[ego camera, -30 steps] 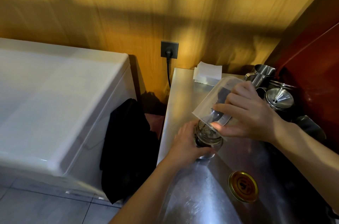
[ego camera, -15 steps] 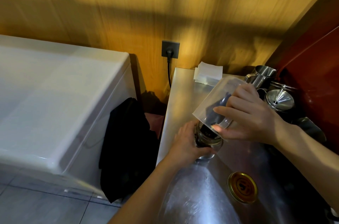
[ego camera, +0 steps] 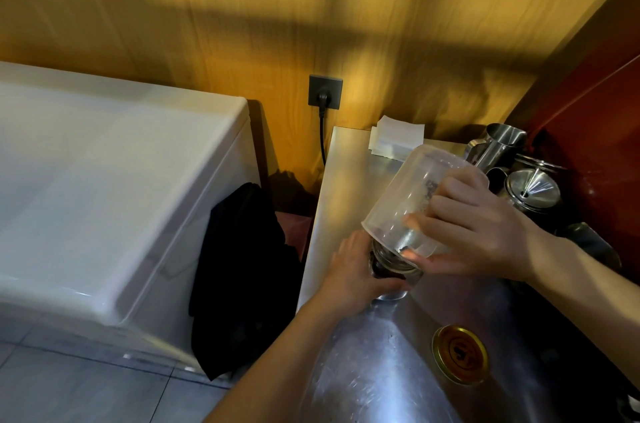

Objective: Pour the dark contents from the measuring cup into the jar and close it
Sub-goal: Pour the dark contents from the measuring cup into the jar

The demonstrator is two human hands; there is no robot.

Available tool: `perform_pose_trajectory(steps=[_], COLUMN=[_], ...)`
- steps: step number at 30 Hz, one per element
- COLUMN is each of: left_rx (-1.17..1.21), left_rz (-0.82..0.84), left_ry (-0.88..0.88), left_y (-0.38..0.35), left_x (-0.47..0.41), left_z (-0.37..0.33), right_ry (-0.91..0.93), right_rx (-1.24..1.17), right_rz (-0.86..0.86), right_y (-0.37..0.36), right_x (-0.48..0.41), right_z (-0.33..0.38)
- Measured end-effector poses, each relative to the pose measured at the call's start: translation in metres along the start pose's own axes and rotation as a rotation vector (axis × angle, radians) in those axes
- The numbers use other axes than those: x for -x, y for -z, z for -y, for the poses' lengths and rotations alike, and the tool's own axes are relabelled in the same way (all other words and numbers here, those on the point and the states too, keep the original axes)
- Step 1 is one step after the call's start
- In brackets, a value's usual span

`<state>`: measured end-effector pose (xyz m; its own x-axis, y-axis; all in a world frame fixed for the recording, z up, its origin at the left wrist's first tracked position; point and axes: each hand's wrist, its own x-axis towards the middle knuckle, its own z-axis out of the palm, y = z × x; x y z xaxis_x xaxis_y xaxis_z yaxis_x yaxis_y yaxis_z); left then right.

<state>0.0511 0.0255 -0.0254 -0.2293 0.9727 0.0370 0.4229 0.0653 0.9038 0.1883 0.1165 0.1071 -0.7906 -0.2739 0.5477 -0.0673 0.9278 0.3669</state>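
Observation:
My right hand (ego camera: 481, 232) grips a clear plastic measuring cup (ego camera: 405, 201), tipped steeply with its rim down over the mouth of a small glass jar (ego camera: 391, 270). Only dark specks cling to the cup's inner wall. The jar stands on the steel counter (ego camera: 346, 173) and holds dark contents. My left hand (ego camera: 353, 270) wraps around the jar's left side. The gold jar lid (ego camera: 460, 353) lies flat on the counter, nearer to me and to the right.
Steel pitchers (ego camera: 495, 145) and a lidded metal pot (ego camera: 533, 190) crowd the counter's back right beside a red wall. Folded white paper (ego camera: 394, 138) lies at the back. A white chest appliance (ego camera: 104, 187) with a black cloth (ego camera: 242, 267) stands left.
The measuring cup has tipped steeper and its dark contents have gone down into the jar, leaving the cup nearly clear. Both hands have stayed where they were.

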Motion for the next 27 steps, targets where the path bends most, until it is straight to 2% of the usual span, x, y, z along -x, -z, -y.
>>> perform_pose_trajectory(steps=[27], left_rx=[0.013], left_rz=[0.047], left_ry=[-0.009], left_y=[0.0015], left_x=[-0.0018], left_z=[-0.001], right_ry=[0.004], right_rx=[-0.029], right_rz=[0.007], right_y=[0.0055], right_x=[0.0003], right_z=[0.0064])
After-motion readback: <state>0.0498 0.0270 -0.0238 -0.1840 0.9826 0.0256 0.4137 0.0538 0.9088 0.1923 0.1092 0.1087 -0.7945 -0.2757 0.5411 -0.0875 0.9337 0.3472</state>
